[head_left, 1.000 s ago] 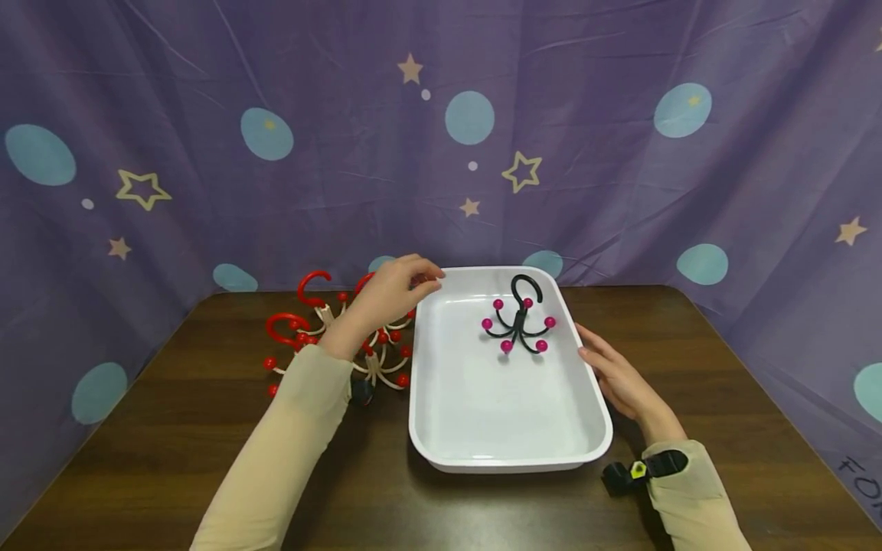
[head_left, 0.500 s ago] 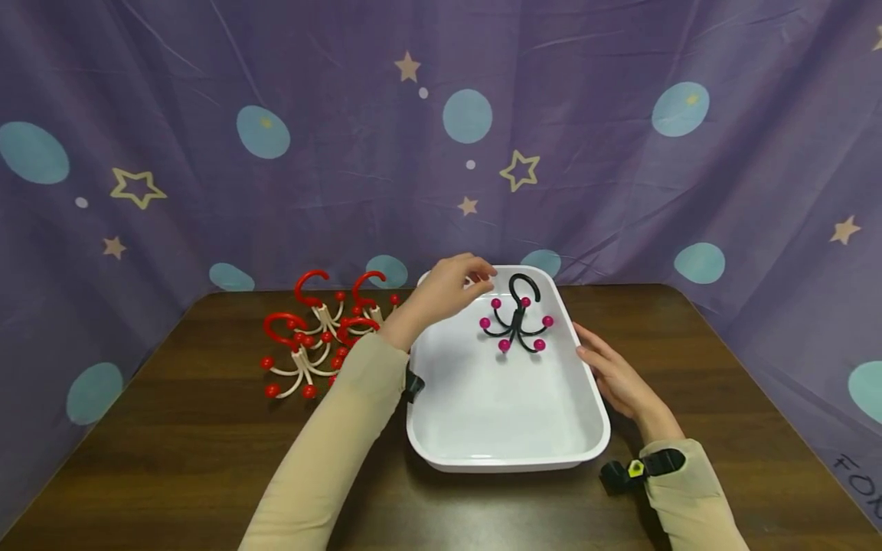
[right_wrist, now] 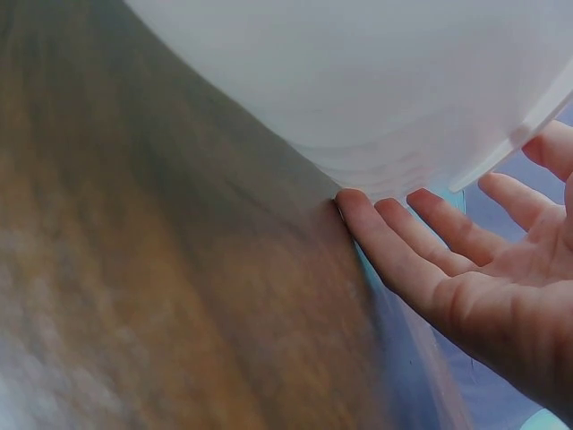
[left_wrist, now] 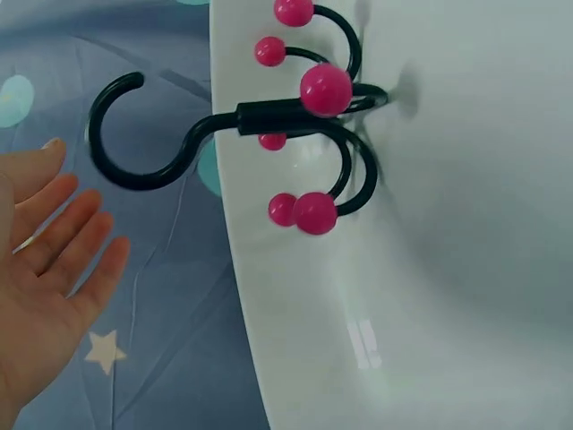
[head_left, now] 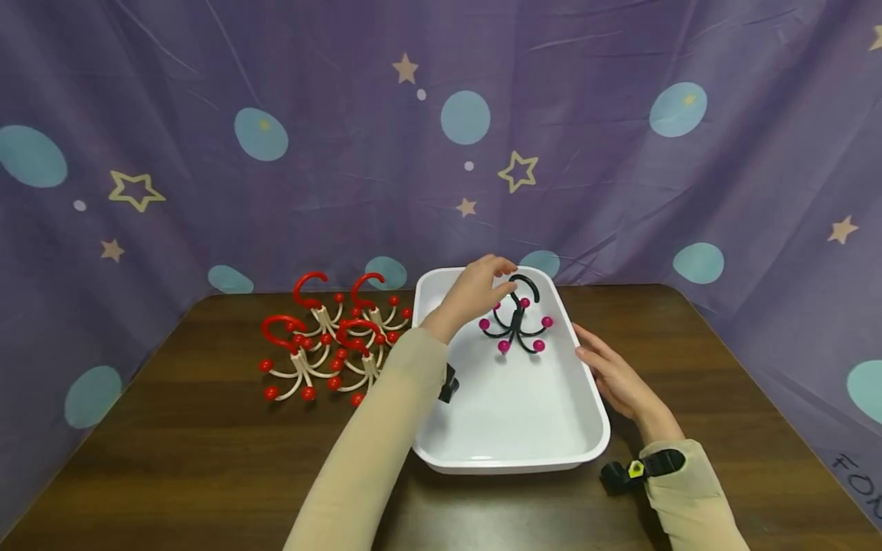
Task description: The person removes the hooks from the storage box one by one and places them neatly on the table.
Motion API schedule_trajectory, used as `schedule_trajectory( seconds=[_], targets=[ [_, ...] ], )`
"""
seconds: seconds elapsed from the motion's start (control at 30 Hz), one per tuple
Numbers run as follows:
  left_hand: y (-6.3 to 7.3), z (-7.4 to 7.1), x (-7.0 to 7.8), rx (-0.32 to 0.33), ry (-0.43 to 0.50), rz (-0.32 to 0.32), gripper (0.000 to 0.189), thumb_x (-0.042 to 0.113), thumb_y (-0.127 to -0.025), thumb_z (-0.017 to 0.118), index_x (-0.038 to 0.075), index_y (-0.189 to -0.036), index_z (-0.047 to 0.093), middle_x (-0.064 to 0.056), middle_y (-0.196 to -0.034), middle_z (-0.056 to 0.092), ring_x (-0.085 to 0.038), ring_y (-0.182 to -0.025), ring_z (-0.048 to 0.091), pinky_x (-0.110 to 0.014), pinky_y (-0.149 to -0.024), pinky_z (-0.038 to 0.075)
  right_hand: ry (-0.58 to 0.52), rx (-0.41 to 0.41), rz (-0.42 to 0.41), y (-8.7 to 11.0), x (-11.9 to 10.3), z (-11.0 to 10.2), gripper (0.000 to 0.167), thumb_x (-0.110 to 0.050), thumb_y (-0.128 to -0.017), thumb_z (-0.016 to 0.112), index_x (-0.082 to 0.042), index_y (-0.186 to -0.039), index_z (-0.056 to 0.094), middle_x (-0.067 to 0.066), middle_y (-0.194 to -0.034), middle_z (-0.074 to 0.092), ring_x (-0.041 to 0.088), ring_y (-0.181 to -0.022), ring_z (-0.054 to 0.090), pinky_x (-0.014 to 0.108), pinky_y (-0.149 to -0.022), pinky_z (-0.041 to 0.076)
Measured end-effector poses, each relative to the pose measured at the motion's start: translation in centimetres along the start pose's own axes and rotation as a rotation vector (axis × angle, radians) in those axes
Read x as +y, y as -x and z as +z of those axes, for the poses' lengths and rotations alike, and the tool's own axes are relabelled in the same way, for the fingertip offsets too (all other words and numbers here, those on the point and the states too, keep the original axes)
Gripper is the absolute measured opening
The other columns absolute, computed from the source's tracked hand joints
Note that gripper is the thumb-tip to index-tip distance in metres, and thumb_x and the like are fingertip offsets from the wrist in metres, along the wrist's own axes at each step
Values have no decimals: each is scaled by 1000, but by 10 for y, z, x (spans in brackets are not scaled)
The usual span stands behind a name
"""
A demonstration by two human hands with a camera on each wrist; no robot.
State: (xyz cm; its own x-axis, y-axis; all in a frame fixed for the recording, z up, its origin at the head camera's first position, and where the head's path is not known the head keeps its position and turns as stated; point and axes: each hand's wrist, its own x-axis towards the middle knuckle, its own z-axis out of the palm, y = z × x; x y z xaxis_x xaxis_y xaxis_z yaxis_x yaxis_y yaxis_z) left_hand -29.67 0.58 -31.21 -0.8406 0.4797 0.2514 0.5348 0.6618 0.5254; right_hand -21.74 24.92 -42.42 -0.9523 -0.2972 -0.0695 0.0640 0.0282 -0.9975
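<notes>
A black multi-arm hanger hook (head_left: 517, 323) with pink ball tips stands inside the white tray (head_left: 510, 428), its curved top pointing up. My left hand (head_left: 475, 291) is over the tray's far left part, beside that curved top. In the left wrist view a gap shows between the fingers of the left hand (left_wrist: 54, 269) and the curve of the black hanger hook (left_wrist: 273, 116); the fingers are loosely extended and hold nothing. At the tray's right wall, my right hand (head_left: 620, 379) touches it with nearly straight fingers, thumb near the rim.
Several cream hanger hooks with red tops and red balls (head_left: 301, 366) stand in a cluster on the brown table (head_left: 172, 451), left of the tray. The left forearm partly covers one of them. A purple curtain (head_left: 344, 153) with stars hangs behind the table.
My left hand has moved right, from the tray's left rim to beside the black hanger hook's top. More of the red-topped hooks show now. The right hand stays at the tray wall.
</notes>
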Motion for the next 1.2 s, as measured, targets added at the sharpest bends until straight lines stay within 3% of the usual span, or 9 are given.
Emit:
schedule_trajectory(
  seconds=[0.27,0.4,0.63,0.87,1.2],
  targets=[
    [-7,11,0,-18,-16,-15,43,29,-91,55,12,-130,49,-4,-132,48,-18,-124,43,-30,-103,33,-29,-29,-25,-1,1,2,59,-26,-98,38,-11,-147,8,27,-143,20,10,-105,52,32,-82,48],
    [-9,15,-1,-29,-15,-9,42,31,-91,54,14,-130,50,-3,-133,48,-18,-125,42,-29,-104,32,-23,-31,-25,-1,0,2,59,-26,-98,38,-11,-147,8,28,-143,19,10,-105,52,32,-81,49],
    [-10,17,3,-16,-27,3,34,29,-91,55,13,-121,58,-3,-116,56,-16,-110,52,-27,-97,39,-13,-9,-11,-1,0,2,59,-27,-98,40,-14,-147,10,24,-143,23,9,-104,52,32,-81,49],
    [-10,19,4,38,-28,3,23,23,-90,57,14,-109,64,-1,-101,59,-13,-93,55,-24,-85,43,-10,-4,-16,0,0,2,59,-27,-98,40,-13,-147,11,24,-142,24,7,-104,52,31,-81,48],
    [-7,20,0,80,14,-9,16,17,-91,56,14,-104,65,-1,-100,60,-13,-90,55,-24,-81,44,-2,2,-12,0,1,-1,59,-27,-98,39,-13,-147,10,24,-143,23,9,-104,52,32,-81,49]
  ],
)
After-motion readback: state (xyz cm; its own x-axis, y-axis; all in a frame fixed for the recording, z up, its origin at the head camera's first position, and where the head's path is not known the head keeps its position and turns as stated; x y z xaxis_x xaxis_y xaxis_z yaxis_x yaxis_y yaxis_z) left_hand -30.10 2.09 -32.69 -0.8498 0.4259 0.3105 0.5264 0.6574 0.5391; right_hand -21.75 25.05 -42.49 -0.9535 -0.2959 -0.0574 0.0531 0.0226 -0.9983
